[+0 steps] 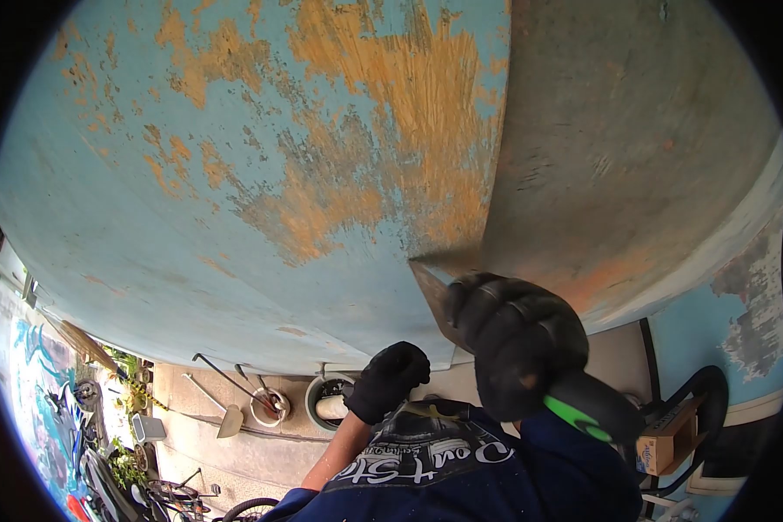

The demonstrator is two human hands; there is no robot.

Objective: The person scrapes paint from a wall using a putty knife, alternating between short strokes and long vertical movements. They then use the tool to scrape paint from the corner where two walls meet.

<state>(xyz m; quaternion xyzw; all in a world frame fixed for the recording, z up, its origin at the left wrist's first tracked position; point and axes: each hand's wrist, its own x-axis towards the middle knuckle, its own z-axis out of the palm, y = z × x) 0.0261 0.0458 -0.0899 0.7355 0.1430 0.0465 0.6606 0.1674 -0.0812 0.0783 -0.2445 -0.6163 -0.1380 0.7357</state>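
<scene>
My right hand, in a black glove, is wrapped around a scraper. The black and green handle of the scraper sticks out below my fist, and its metal blade points up and left. The blade's corner meets the wall close to the corner edge, where light blue paint borders scraped ochre and grey patches. My left hand, also black-gloved, is curled into a fist in front of my chest, apart from the wall. Nothing shows in it.
To the right of the corner runs a grey-brown wall face. Below stand a bucket and a pot with tools. A long-handled scraper lies nearby. A cardboard box sits lower right, bicycles lower left.
</scene>
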